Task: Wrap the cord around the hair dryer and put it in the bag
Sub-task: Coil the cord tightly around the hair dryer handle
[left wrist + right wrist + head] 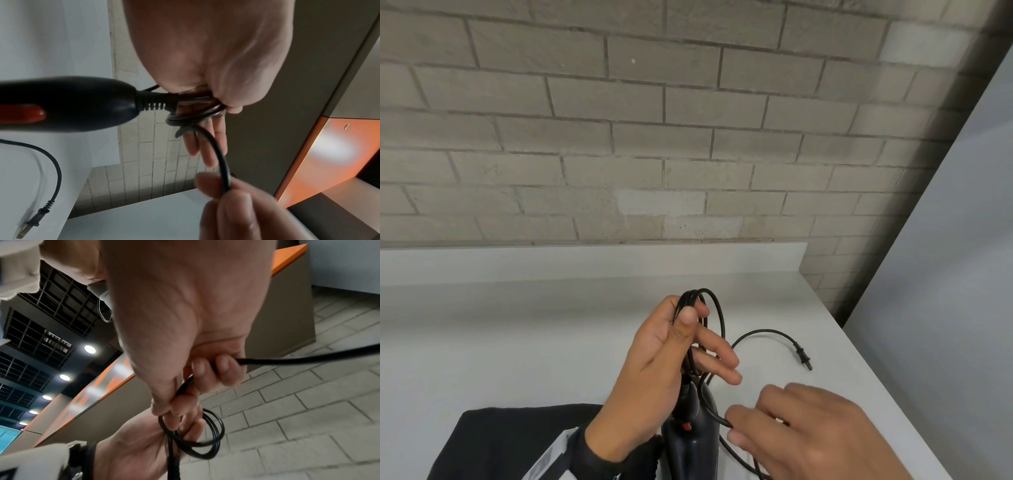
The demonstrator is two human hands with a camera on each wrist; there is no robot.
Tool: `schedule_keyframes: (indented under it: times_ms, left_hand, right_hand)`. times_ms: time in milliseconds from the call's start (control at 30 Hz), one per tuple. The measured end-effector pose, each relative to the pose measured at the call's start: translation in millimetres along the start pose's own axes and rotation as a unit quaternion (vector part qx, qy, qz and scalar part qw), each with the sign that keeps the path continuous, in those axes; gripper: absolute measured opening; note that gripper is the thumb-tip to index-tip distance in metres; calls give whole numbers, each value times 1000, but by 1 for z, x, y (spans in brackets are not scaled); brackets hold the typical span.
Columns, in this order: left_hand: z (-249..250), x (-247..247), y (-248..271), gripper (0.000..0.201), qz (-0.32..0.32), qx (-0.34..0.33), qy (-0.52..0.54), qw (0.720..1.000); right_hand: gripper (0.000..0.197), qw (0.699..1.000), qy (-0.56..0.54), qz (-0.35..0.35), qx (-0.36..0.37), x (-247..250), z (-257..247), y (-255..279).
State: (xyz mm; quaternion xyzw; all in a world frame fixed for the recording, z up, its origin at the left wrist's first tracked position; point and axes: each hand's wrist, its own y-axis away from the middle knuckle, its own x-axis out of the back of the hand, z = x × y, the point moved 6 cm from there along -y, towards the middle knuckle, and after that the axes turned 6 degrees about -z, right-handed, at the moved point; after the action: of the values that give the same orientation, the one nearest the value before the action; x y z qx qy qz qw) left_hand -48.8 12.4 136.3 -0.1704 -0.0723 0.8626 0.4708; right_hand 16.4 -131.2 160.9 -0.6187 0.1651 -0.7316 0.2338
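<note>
The black hair dryer (691, 445) stands at the bottom middle of the head view, its red switch (686, 426) facing me. Above it, my left hand (693, 317) grips several loops of the black cord (717, 308) between thumb and fingers. In the left wrist view the cord coil (195, 112) sits just past the dryer handle (72, 104). To the right of the dryer, my right hand (732, 426) pinches a loose stretch of cord (287, 361). The plug (803, 358) lies on the white table. A black bag (517, 442) lies flat at the lower left.
The white table (517, 342) ends in a raised lip at a grey brick wall (654, 137). Its right edge (876, 370) runs diagonally beside a pale panel (945, 274). The plug (30, 222) and its cord tail lie near that edge.
</note>
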Motion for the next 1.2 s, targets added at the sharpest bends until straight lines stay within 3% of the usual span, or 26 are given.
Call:
schedule_keyframes:
  times_ms: [233,467,533,667,767,867,967,1067,1200]
  left_hand:
    - [0,-10,5,36,-59,14,-47,997]
    - [2,-19,9,46,-104,25,-78,991]
    - [4,-20,9,52,-118,19,-80,990]
    - [7,-19,8,50,-132,13,-67,989]
    - [9,-18,8,47,-141,11,-63,988]
    - [9,-18,7,41,-143,21,-53,988]
    - [10,-21,7,37,-151,18,-50,987]
    - [11,-23,7,36,-159,22,-48,986]
    - [13,-20,6,51,-159,29,-39,986]
  right_hand:
    - [23,992,-127,-4,14,17,14,-19]
    - [13,960,-279,32,-14,16,29,-31]
    - [23,956,-288,44,-30,13,35,-33]
    - [54,921,-383,-20,-63,0,46,-34]
    - [58,894,-438,-57,-78,-5,49,-33]
    - [55,908,-409,-50,-77,-7,48,-35]
    - [41,930,-346,-46,-116,-17,50,-39]
    - [32,946,-303,-38,-109,-25,47,-43]
    - [53,963,-248,-55,-86,-29,47,-44]
